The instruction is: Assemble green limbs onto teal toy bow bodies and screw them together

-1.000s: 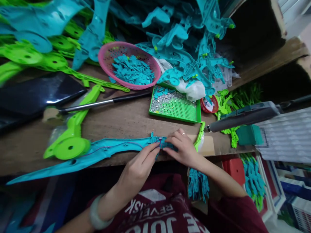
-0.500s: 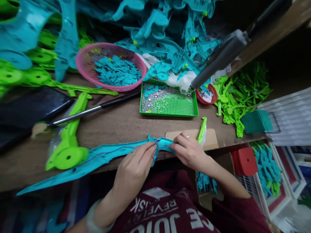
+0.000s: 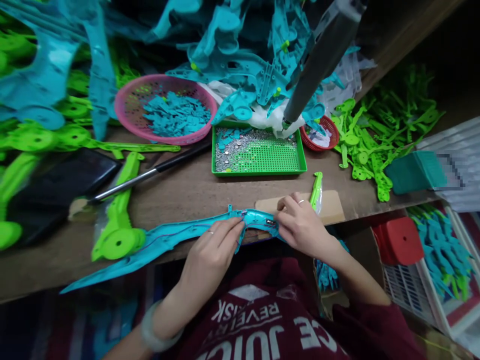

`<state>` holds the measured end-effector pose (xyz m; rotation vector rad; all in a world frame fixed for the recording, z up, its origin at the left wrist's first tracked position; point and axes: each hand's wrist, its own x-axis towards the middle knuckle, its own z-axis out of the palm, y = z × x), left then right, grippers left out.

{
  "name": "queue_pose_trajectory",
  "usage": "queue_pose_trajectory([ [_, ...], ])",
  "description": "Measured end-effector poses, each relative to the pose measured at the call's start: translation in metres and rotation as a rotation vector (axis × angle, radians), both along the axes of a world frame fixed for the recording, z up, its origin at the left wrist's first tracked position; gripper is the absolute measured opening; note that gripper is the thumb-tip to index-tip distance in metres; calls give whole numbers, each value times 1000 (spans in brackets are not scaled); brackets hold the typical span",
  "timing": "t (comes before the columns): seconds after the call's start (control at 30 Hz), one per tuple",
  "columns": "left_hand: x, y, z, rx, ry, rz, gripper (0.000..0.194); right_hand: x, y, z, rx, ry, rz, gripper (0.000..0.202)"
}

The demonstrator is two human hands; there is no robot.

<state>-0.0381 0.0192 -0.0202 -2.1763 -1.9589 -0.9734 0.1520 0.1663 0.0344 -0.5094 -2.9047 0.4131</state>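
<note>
A long blue plastic sword-shaped half shell (image 3: 157,239) lies along the bench's front edge, its open inside facing up, with a thin dark wire running through it. My left hand (image 3: 213,247) pinches the shell near its guard, fingers pressed together at the wire. At the handle end, my right hand (image 3: 300,225) has its fingers closed on the shell, beside a small dark metallic part (image 3: 269,222) in the handle. Whatever is between the right fingertips is too small to make out. A bright green part (image 3: 118,242) rests against the blade.
A green tray (image 3: 258,173) of small metal pieces stands behind the hands, with a pink basket (image 3: 129,127) of blue bits to its left. A grey rod (image 3: 318,60) slants down toward the tray. Cardboard (image 3: 332,207), a red basket (image 3: 320,146) and green parts (image 3: 360,155) are at right.
My right hand has shifted slightly right along the handle, and the small metallic part now shows beside its fingers. The left hand stays at the guard. The view has shifted a little.
</note>
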Motion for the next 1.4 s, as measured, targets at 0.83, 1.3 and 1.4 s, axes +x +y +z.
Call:
queue_pose_trajectory([
  [0.83, 11, 13, 19, -131, 141, 113, 24, -7, -38, -35, 145, 129, -115, 19],
  [1.3, -32, 28, 23, -250, -140, -377, 26, -4, -31, -31, 116, 224, -54, 21],
  [1.4, -41, 31, 26, -296, -108, -452, 23, 0, -27, -28, -145, 308, -100, 17],
])
